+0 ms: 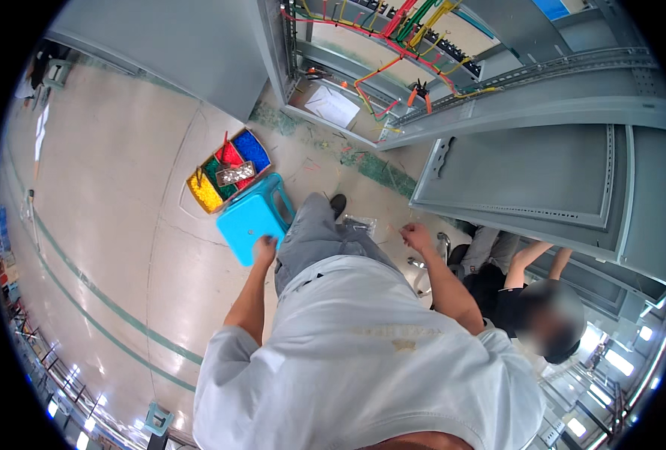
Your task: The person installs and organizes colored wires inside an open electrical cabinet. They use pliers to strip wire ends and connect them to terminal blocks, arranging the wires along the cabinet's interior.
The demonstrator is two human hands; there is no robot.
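Note:
My left hand point(264, 249) is beside the near right edge of a bright blue plastic stool point(246, 225), its fingers curled in. Whether anything small is inside that hand is hidden. Out to the right, my right hand point(416, 235) hangs in the air with fingers loosely bent and apart, and no held thing shows. Between my hands, a clear plastic bag point(360, 223) of small parts lies by my legs. Behind the stool is a divided box point(191, 184) of yellow, green, red and blue small pieces. A small tray point(236, 174) of pale metallic parts rests on it, with hand tools alongside.
Ahead stands an open grey metal cabinet point(453, 124) with red, green and yellow wires point(404, 34). Orange-handled pliers point(420, 97) and a paper sheet point(333, 106) are in it. A grey door panel point(520, 176) juts out at right, where a co-worker point(509, 300) reaches up close by.

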